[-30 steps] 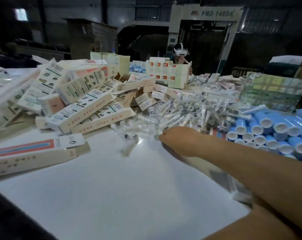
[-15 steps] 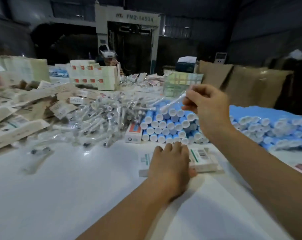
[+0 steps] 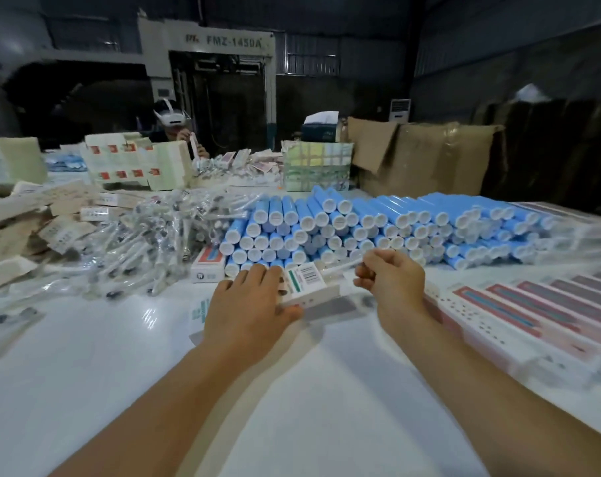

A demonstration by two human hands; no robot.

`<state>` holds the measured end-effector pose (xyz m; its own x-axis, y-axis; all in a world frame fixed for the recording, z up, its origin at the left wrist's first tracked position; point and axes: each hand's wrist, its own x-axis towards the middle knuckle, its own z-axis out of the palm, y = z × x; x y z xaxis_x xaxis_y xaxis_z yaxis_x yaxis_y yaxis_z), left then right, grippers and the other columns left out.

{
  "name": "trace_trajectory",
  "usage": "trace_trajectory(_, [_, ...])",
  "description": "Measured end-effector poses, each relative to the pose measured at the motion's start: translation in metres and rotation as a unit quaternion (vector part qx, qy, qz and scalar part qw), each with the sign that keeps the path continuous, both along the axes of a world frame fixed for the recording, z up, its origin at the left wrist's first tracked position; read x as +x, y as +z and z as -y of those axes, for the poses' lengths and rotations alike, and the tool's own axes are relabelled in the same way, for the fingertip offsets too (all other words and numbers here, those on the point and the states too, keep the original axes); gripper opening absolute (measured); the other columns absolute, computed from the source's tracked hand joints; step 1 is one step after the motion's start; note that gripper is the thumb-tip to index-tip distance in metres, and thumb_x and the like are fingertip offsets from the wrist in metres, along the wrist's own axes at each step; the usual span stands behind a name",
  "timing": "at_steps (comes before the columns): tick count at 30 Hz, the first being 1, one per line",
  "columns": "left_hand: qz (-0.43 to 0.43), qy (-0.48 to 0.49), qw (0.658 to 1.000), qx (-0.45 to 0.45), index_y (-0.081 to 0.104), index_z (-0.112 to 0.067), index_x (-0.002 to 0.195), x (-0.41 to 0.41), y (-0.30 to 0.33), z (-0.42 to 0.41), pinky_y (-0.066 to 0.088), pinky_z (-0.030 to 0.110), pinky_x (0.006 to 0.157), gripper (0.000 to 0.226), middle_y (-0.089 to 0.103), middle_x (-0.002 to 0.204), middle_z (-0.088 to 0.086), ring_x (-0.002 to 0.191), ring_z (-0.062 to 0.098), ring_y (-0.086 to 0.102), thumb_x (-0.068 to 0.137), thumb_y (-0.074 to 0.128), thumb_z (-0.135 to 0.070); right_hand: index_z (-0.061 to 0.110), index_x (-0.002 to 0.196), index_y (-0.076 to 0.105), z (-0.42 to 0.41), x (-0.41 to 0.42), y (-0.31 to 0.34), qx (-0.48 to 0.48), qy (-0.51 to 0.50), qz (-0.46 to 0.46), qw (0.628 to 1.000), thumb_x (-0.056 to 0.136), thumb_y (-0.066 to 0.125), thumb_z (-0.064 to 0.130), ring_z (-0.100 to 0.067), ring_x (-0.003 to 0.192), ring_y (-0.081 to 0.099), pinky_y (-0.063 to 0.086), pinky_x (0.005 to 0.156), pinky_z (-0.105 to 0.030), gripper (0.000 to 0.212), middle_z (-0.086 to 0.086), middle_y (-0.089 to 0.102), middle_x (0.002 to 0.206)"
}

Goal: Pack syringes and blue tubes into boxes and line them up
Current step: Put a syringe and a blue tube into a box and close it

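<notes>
Left hand (image 3: 249,301): I see it holding the barcoded box (image 3: 306,282), covering its left end.
Right hand (image 3: 392,282): pinching a blurred syringe (image 3: 340,266); tip unclear.

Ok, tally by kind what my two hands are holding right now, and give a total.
White cardboard box with a barcode label: 1, gripped by the left hand
Clear plastic-wrapped syringe: 1, blurred, pinched in the right hand
Total: 2

White box (image 3: 307,282) lies tilted before stacked blue tubes (image 3: 344,232) — wrapped syringes (image 3: 154,235) heaped left; packed boxes (image 3: 533,315) lined right.
</notes>
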<state>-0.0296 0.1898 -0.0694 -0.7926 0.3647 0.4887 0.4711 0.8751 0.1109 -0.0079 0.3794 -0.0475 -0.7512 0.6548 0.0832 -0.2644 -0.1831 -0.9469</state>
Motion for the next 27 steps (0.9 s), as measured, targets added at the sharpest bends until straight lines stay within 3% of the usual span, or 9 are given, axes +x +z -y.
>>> trace_trajectory(5, [-0.014, -0.015, 1.000, 0.003, 0.036, -0.028, 0.133, 0.003, -0.002, -0.005, 0.029, 0.029, 0.087, 0.063, 0.046, 0.122, -0.010, 0.111, 0.014, 0.043, 0.083, 0.046, -0.065, 0.018, 0.071, 0.065, 0.021, 0.002, -0.008, 0.149, -0.009, 0.052, 0.987, 0.083, 0.070, 0.017, -0.015, 0.066, 0.063, 0.048, 0.057, -0.027, 0.012, 0.002, 0.067, 0.069])
trace_trajectory(9, [-0.032, -0.014, 0.999, 0.010, 0.039, -0.025, 0.133, 0.003, -0.003, -0.008, 0.031, 0.030, 0.086, 0.064, 0.048, 0.122, -0.007, 0.111, 0.015, 0.045, 0.083, 0.047, -0.063, 0.023, 0.068, 0.068, 0.033, 0.006, -0.010, 0.212, 0.057, 0.074, 0.973, 0.093, 0.056, 0.035, -0.022, 0.080, 0.068, 0.055, 0.076, -0.040, 0.031, -0.003, 0.070, 0.086])
trace_trajectory(12, [-0.036, -0.011, 0.999, 0.017, 0.040, -0.024, 0.133, 0.002, -0.002, -0.006, 0.032, 0.031, 0.085, 0.064, 0.049, 0.122, -0.006, 0.111, 0.017, 0.046, 0.082, 0.047, -0.064, 0.026, 0.073, 0.067, 0.028, 0.009, -0.003, 0.216, 0.010, 0.040, 0.976, 0.096, 0.049, 0.032, -0.007, 0.080, 0.060, 0.048, 0.074, -0.029, 0.030, 0.006, 0.062, 0.095])
trace_trajectory(14, [-0.038, 0.004, 0.999, 0.032, 0.040, -0.024, 0.131, 0.001, -0.001, -0.003, 0.031, 0.032, 0.083, 0.064, 0.049, 0.120, -0.005, 0.111, 0.019, 0.046, 0.082, 0.045, -0.064, 0.022, 0.075, 0.065, 0.021, 0.012, -0.001, 0.226, -0.034, 0.023, 0.973, 0.094, 0.049, 0.025, -0.002, 0.079, 0.052, 0.040, 0.070, -0.024, 0.025, 0.004, 0.058, 0.095])
trace_trajectory(19, [-0.029, 0.048, 0.997, 0.050, 0.037, -0.023, 0.133, -0.002, 0.001, 0.000, 0.032, 0.035, 0.087, 0.063, 0.047, 0.124, -0.003, 0.115, 0.021, 0.044, 0.085, 0.046, -0.063, -0.001, 0.078, 0.067, 0.033, 0.020, -0.007, 0.241, 0.000, 0.029, 0.970, 0.089, 0.053, 0.015, -0.018, 0.070, 0.053, 0.043, 0.062, -0.037, 0.024, -0.008, 0.066, 0.078])
trace_trajectory(22, [-0.034, 0.050, 0.997, 0.042, 0.036, -0.022, 0.133, -0.003, 0.000, -0.001, 0.031, 0.034, 0.088, 0.063, 0.046, 0.123, -0.003, 0.116, 0.021, 0.043, 0.086, 0.046, -0.062, 0.002, 0.070, 0.068, 0.042, 0.020, -0.009, 0.259, 0.031, 0.022, 0.965, 0.088, 0.055, 0.011, -0.025, 0.071, 0.055, 0.050, 0.066, -0.044, 0.024, -0.017, 0.067, 0.080])
trace_trajectory(24, [-0.033, 0.050, 0.997, 0.041, 0.035, -0.022, 0.134, -0.002, -0.001, -0.002, 0.032, 0.034, 0.088, 0.063, 0.045, 0.123, -0.002, 0.116, 0.021, 0.043, 0.087, 0.046, -0.062, -0.003, 0.074, 0.067, 0.043, 0.019, -0.011, 0.266, 0.043, 0.020, 0.963, 0.088, 0.055, 0.010, -0.022, 0.069, 0.051, 0.049, 0.067, -0.047, 0.022, -0.021, 0.065, 0.080])
trace_trajectory(27, [-0.041, 0.044, 0.998, 0.028, 0.037, -0.022, 0.132, -0.001, -0.001, -0.006, 0.032, 0.034, 0.088, 0.062, 0.046, 0.123, -0.003, 0.114, 0.020, 0.044, 0.087, 0.047, -0.062, 0.008, 0.078, 0.074, 0.043, 0.019, -0.014, 0.277, 0.061, 0.034, 0.958, 0.090, 0.057, 0.014, -0.011, 0.063, 0.049, 0.041, 0.057, -0.037, 0.022, -0.002, 0.066, 0.071])
